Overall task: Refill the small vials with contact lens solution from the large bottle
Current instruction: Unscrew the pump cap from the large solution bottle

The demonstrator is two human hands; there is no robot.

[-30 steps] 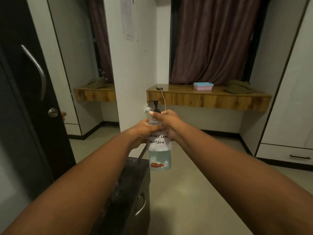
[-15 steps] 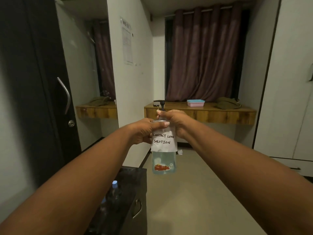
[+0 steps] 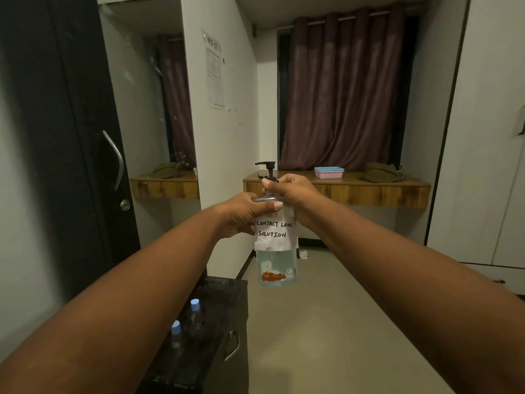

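Room with white walls, grey floor (image 3: 326, 322), maroon curtain (image 3: 341, 89) at the back, dark door (image 3: 56, 137) with a metal handle on the left, white cupboards (image 3: 488, 137) on the right. Wooden shelf (image 3: 369, 191) under the curtain carries a pink and blue box (image 3: 329, 172) and a folded olive cloth (image 3: 380, 172). Paper notice (image 3: 214, 69) on the wall. Dark worktop (image 3: 210, 322) low left, drawer handle on its front, two small vials (image 3: 184, 328) with blue caps standing on it, near each other. Bottle (image 3: 276, 240) held upright in the air, above and to the right of the worktop, label reads CONTACT LENS SOLUTION, clear liquid inside. Left hand (image 3: 241, 214) fingers clamped on the bottle's shoulder. Right hand (image 3: 292, 191) fingers pinched round the black pump's collar at the neck.
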